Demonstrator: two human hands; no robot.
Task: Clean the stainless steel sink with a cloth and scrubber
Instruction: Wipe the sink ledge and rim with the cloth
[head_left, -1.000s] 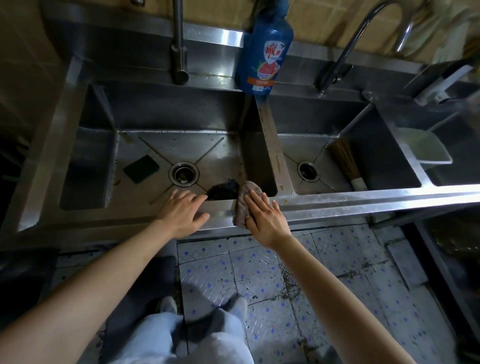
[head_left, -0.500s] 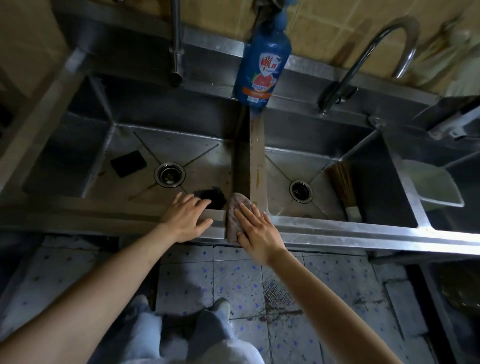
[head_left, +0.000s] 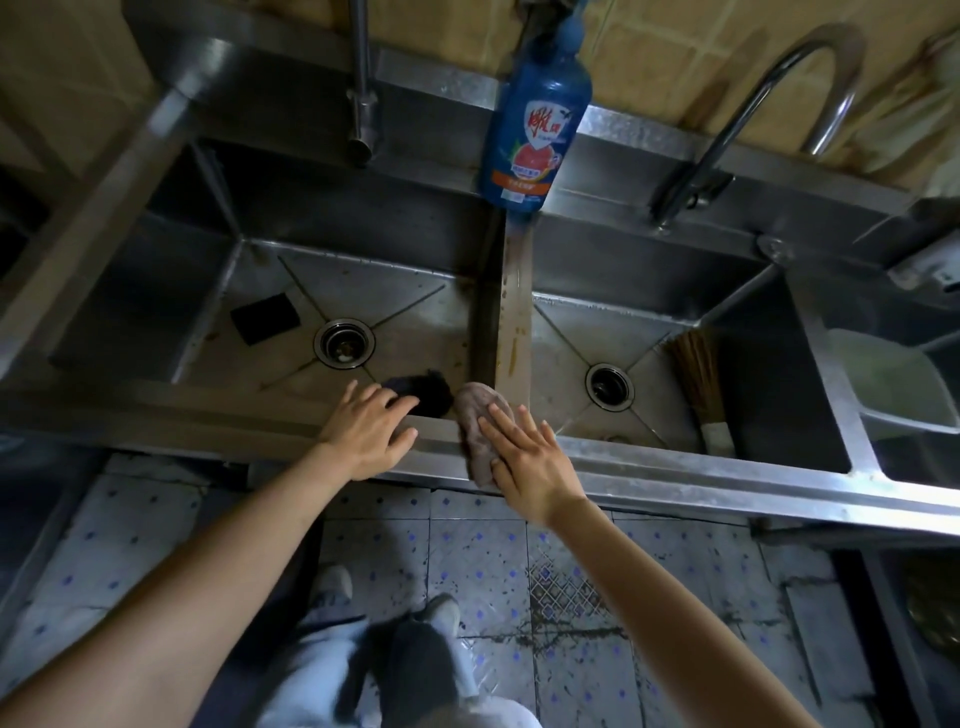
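Observation:
A stainless steel sink (head_left: 649, 467) with two basins fills the view. My right hand (head_left: 530, 457) lies flat, fingers spread, on a brownish cloth (head_left: 478, 415) draped over the front rim where the divider meets it. My left hand (head_left: 369, 431) rests open on the front rim of the left basin, fingertips touching a dark wire scrubber (head_left: 423, 392) just inside the basin. A dark square sponge pad (head_left: 265, 325) lies on the left basin floor, left of the drain (head_left: 344, 343).
A blue detergent bottle (head_left: 535, 114) stands on the back ledge above the divider. Two taps (head_left: 363, 88) (head_left: 753, 119) overhang the basins. A straw brush (head_left: 701, 384) lies in the right basin beside its drain (head_left: 609, 385). A pale tub (head_left: 893, 384) sits at far right.
My head has shifted, so the view has moved slightly. My left hand has reached forward over the rim onto the scrubber. My right hand stays pressed on the cloth.

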